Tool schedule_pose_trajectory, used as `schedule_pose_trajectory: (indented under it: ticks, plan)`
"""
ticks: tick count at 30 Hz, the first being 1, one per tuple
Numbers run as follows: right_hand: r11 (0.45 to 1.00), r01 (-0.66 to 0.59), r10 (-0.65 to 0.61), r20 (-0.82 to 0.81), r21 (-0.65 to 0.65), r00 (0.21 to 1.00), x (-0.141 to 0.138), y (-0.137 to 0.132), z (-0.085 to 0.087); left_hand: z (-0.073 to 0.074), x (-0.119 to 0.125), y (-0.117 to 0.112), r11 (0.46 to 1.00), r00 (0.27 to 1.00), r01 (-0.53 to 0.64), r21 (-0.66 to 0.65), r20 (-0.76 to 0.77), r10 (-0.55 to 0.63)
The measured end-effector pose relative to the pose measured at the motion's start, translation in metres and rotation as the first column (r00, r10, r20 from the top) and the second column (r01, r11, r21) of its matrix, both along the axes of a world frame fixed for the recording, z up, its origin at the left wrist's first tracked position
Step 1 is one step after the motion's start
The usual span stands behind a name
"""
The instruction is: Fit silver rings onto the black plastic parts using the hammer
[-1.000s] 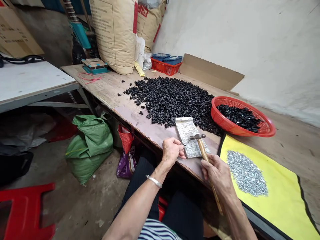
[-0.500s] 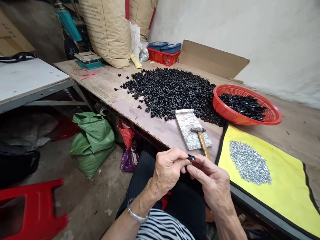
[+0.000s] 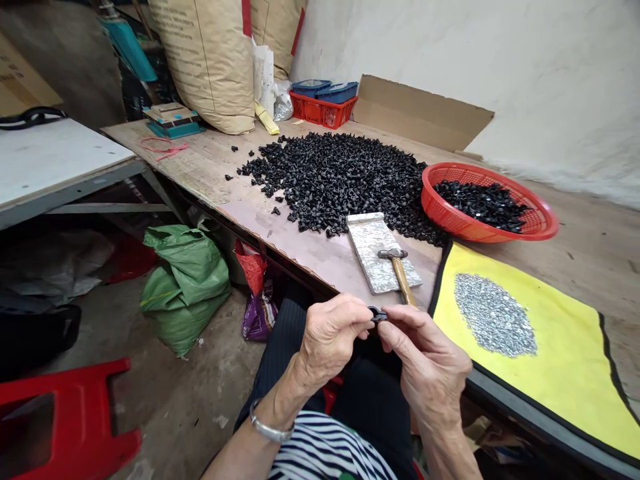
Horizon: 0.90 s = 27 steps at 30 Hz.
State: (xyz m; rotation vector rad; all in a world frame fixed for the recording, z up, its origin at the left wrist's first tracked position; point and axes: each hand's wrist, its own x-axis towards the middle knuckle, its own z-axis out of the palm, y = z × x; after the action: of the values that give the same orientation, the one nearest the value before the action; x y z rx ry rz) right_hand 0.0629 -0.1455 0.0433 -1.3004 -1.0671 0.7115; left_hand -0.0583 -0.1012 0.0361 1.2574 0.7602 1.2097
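Between my two hands, in front of the table edge, is a small black plastic clip (image 3: 378,314) with a rounded, loop-like shape. My left hand (image 3: 336,337) pinches one side of it between thumb and fingers. My right hand (image 3: 425,360) grips its other side the same way. Just beyond them a hammer (image 3: 401,277) with a wooden handle rests on a worn silvery metal plate (image 3: 373,245). Past the plate spreads a large heap of similar black clips (image 3: 340,180). Right of my hands, small shiny metal pieces (image 3: 493,315) lie on a yellow cloth (image 3: 565,360).
A red basket (image 3: 543,230) holding black pieces stands at the right. Large paper sacks (image 3: 205,60), a red crate (image 3: 325,115) and a cardboard sheet (image 3: 420,110) are at the back. On the floor sit a green sack (image 3: 185,287) and a red stool (image 3: 65,413).
The clip has been turned, so its loop shape now shows. My right hand has shifted slightly right and my hands are a little farther apart. The view has moved slightly.
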Motion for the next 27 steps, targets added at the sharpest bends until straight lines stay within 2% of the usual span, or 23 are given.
schedule_pose_trajectory:
  ticks: [3,6,10,14,16,22,27]
  plan:
    - [0.999,0.011,-0.011,0.003,-0.040,1.000,0.001,0.001,0.000,0.000,0.002,0.000,1.000,1.000,0.003,-0.006,-0.014,-0.003]
    - [0.991,0.008,-0.016,-0.054,-0.136,0.998,0.002,0.001,-0.002,0.001,0.007,-0.001,0.987,1.000,-0.021,-0.158,0.002,0.022]
    - [0.970,-0.073,0.010,-0.266,-0.232,0.964,0.002,0.003,-0.005,0.000,0.013,-0.001,0.898,0.989,0.038,-0.438,0.145,0.029]
    - [0.946,-0.133,-0.013,-0.442,-0.297,0.897,0.001,0.006,-0.008,-0.006,0.014,0.001,0.783,0.940,0.181,-0.595,0.339,0.041]
    - [0.937,-0.142,-0.028,-0.473,-0.320,0.881,0.001,0.008,-0.009,-0.008,0.013,0.003,0.732,0.926,0.224,-0.643,0.374,0.045]
    - [0.935,-0.112,-0.061,-0.466,-0.336,0.883,0.001,0.012,-0.009,-0.011,0.013,0.009,0.630,0.904,0.301,-0.716,0.425,0.052]
    - [0.936,-0.096,-0.067,-0.439,-0.338,0.896,-0.001,0.014,-0.006,-0.013,0.013,0.012,0.574,0.891,0.344,-0.743,0.451,0.050]
